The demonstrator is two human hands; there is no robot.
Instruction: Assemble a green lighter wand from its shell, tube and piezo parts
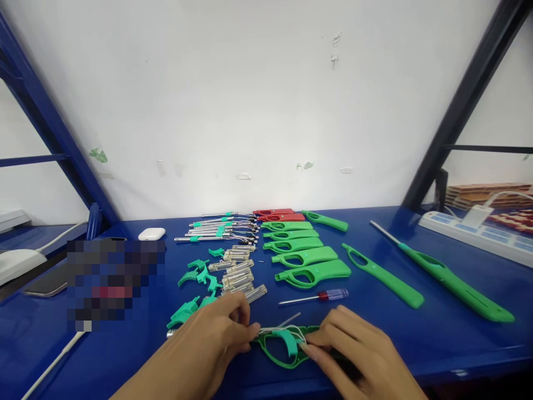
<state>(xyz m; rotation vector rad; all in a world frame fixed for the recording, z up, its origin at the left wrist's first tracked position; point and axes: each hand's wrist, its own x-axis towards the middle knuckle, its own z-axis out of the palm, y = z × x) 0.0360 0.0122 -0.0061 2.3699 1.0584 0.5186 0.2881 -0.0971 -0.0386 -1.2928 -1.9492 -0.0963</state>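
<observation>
A green lighter housing half [278, 360] with its hollow side showing lies before me at the table's front edge. White wires [296, 329] and a teal trigger [288, 340] sit in it. My left hand [225, 332] pinches at the housing's narrow end, where the wires run in. Past its left side pokes a metal tube tip [169, 334]; most of that tube is hidden. My right hand [353, 347] closes its fingers around the handle end, thumb and fingertips beside the trigger. A thin, pale rod [290, 319] sticks up behind the housing.
Beyond my hands lie teal triggers [200, 273], clear fuel tanks [238, 278], wired metal tubes [212, 229], green housings [312, 272], red housings [278, 215] and a screwdriver [328, 295]. An assembled lighter [449, 278] and a power strip [478, 236] are on the right.
</observation>
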